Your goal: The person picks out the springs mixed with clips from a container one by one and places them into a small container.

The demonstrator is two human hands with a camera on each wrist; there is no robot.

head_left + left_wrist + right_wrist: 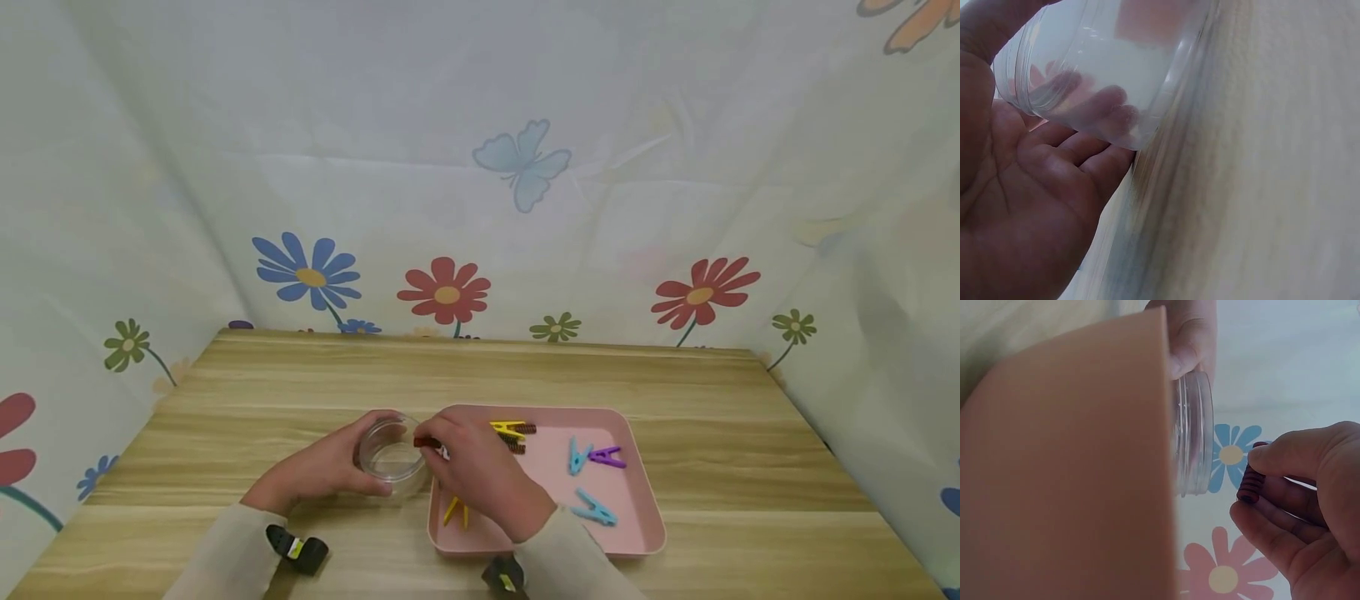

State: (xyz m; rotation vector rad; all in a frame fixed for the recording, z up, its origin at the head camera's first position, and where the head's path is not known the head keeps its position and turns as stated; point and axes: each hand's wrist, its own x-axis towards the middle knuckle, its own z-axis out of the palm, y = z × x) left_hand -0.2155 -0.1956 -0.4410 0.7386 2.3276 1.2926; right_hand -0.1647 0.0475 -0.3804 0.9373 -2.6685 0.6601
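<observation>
A clear plastic jar (392, 477) without a lid stands at the left edge of the pink tray. My left hand (322, 467) grips it, thumb on the near side and fingers round the far side; through its see-through wall (1104, 69) fingertips show in the left wrist view. Over the tray's left rim, beside the jar's mouth, my right hand (483, 475) pinches a small dark red ribbed coil (1252, 475) between thumb and fingers. The right wrist view has this coil level with the jar's threaded neck (1194, 437), a short gap apart.
The pink tray (551, 529) holds yellow clothespins (508, 428), dark coils (516, 447), light blue clothespins (595, 508) and a purple clothespin (607, 456). Its raised wall (1066, 456) fills the left of the right wrist view. Flowered cloth (525, 250) hangs behind the wooden table (712, 450).
</observation>
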